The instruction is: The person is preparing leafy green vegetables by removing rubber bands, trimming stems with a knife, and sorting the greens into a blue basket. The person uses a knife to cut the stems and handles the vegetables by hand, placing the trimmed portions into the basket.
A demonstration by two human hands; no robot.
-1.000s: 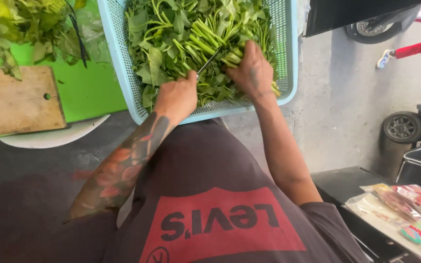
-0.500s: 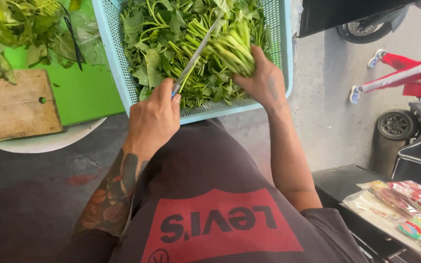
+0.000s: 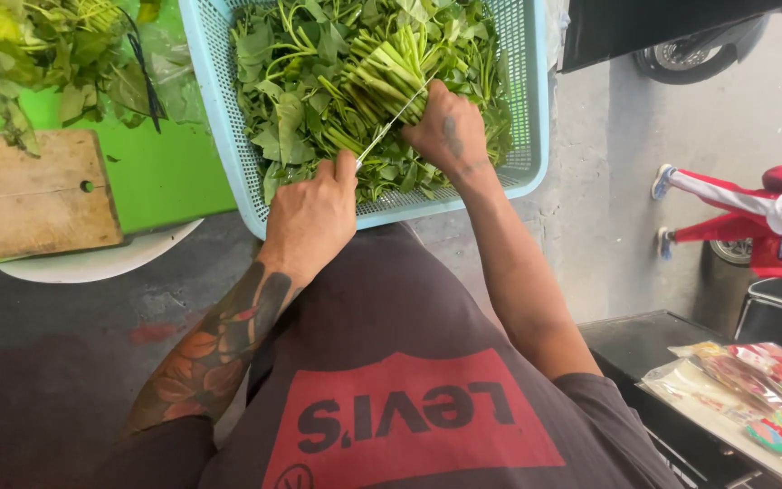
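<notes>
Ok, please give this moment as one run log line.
left hand: grips knife | right hand: holds stems | knife: against stems, over basket | board: left of basket

a bundle of green stems [image 3: 382, 77] lies tilted in the upper middle of the frame, inside a light blue basket [image 3: 228, 136], its pale cut ends pointing to the lower left and its leaves to the upper right. it rests on loose green leaves [image 3: 273, 54]. a thin knife [image 3: 391, 122] crosses the bundle near the cut ends, its blade seen edge-on as a bright slanted line.
</notes>
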